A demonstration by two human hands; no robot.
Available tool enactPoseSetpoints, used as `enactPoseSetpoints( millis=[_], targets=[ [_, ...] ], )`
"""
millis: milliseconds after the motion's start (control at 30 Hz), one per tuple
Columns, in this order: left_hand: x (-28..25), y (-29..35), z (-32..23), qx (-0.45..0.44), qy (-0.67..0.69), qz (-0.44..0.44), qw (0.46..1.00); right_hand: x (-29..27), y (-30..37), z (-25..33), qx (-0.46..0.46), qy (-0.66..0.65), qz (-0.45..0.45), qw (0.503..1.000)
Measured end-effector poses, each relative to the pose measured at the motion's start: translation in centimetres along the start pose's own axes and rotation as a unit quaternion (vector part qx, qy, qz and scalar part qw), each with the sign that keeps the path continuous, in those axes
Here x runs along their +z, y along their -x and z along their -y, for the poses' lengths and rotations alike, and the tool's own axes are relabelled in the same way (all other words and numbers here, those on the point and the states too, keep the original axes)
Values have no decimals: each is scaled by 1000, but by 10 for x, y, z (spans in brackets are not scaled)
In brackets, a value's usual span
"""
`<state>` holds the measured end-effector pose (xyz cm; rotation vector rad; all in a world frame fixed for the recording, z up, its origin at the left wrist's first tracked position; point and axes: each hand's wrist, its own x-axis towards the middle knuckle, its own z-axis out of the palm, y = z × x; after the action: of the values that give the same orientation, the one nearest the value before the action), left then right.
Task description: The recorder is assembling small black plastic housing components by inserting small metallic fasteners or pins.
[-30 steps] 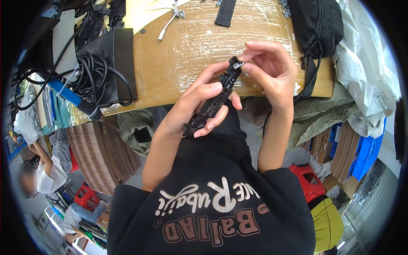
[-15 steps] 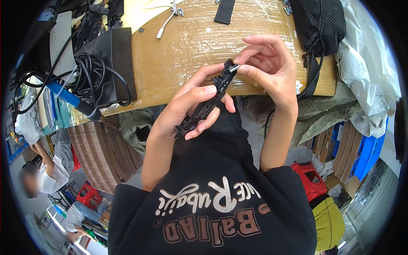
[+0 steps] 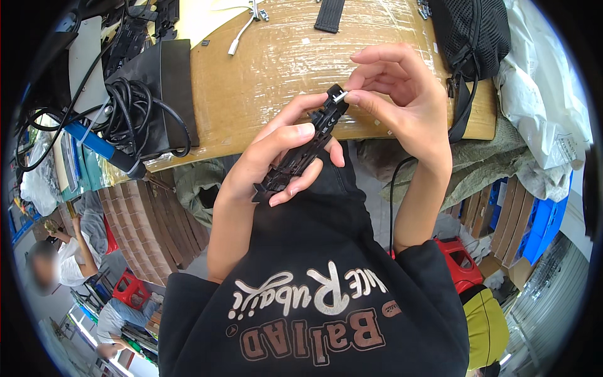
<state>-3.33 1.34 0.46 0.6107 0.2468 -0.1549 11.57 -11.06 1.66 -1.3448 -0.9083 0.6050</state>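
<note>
My left hand (image 3: 267, 147) wraps round a long, narrow black plastic part (image 3: 323, 122), which is held at a slant over the table's near edge. Clips and openings show along the part, and fingers cover some of its lower half. At its upper end, a short silvery pin-like piece (image 3: 341, 97) sticks out to the right. My right hand (image 3: 408, 100) pinches the outer end of this piece between thumb and forefinger, its other fingers loosely curled. How deep the silvery piece sits in the black part cannot be made out.
On the brown table (image 3: 264, 81), a coiled black cable (image 3: 135, 119) and a blue-handled tool (image 3: 94, 141) lie left. A white connector lead (image 3: 242, 38) and black strap (image 3: 330, 16) lie at the back; a black mesh bag (image 3: 474, 34) is right. Two people are at lower left.
The black part has turned slightly, showing more of its face. My right wrist and forearm have shifted right, while the pinch stays at the silvery piece.
</note>
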Motion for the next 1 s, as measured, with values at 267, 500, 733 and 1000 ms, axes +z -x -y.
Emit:
enactPoseSetpoints(
  millis=[267, 500, 733, 1000],
  targets=[
    [-1, -3, 1, -14, -36, 2, 999, -3, 0, 9, 12, 49, 2, 999],
    [-2, -7, 0, -4, -30, 13, 999, -4, -8, 16, -28, 173, 24, 984],
    [-5, -3, -2, -11, -22, 50, 998, 0, -1, 11, -57, 238, 58, 968],
    [-17, 20, 8, -22, 73, 76, 994, 17, 28, 11, -17, 27, 52, 998]
  ],
)
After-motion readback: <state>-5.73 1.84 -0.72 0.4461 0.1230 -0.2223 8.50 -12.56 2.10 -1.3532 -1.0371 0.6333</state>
